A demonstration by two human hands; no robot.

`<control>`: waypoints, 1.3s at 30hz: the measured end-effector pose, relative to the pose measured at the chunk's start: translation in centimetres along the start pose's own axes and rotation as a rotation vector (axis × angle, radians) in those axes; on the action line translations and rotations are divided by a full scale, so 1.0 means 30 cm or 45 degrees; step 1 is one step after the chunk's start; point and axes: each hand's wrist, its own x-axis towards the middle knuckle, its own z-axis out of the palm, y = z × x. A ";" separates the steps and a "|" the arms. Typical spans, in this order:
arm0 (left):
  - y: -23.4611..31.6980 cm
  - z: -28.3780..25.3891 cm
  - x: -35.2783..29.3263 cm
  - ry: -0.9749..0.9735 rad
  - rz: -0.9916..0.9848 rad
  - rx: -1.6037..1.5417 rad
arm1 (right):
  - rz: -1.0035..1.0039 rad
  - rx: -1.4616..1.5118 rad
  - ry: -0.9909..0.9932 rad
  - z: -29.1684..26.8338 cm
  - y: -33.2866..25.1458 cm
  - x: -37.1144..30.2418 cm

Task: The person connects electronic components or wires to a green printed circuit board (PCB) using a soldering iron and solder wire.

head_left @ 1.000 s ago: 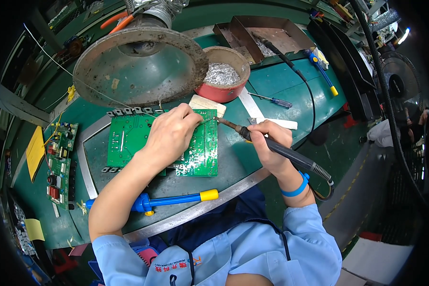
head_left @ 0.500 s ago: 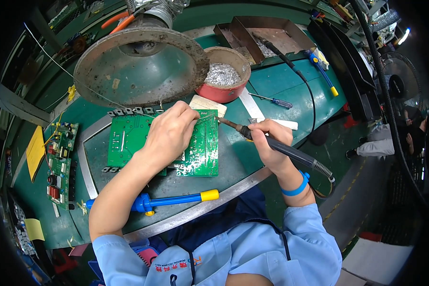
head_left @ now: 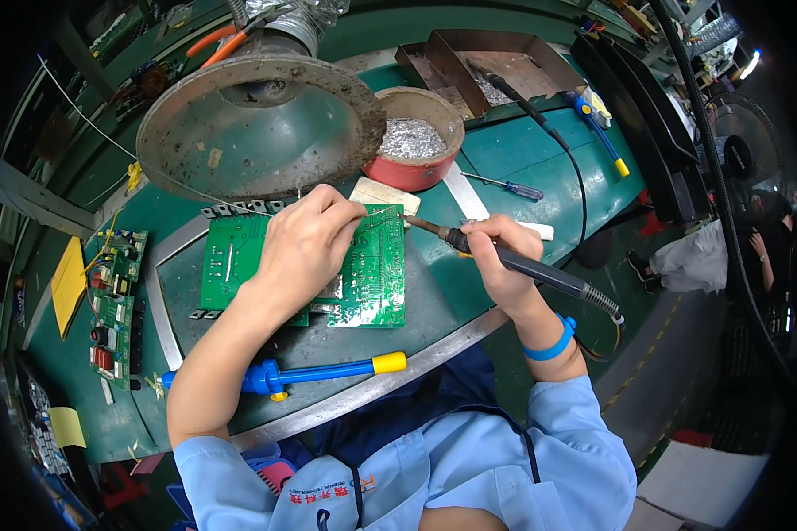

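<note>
My left hand [head_left: 310, 239], pinched on thin wire [head_left: 205, 195], is now slightly further left; my right hand [head_left: 502, 261] holds the soldering iron [head_left: 545, 273], tip at the green board [head_left: 376, 288] left of that grip, so the same spot seems in work.

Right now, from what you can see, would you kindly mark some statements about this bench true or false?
1. The right hand holds a soldering iron. True.
2. The left hand is inside the metal tray. False: it is over a green circuit board.
3. The blue wristband is on the left wrist. False: it is on the right wrist.
4. A screwdriver lies to the right of the red pot. True.
</note>
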 end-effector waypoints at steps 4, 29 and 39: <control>0.013 -0.034 0.004 0.006 0.007 0.011 | -0.021 0.018 -0.024 -0.001 -0.007 0.002; 0.264 -0.112 -0.152 -0.777 0.057 -0.413 | 0.010 0.082 0.031 0.000 0.014 0.006; 0.177 -0.116 -0.103 -0.454 0.019 -0.157 | 0.003 0.079 0.003 0.000 0.015 0.003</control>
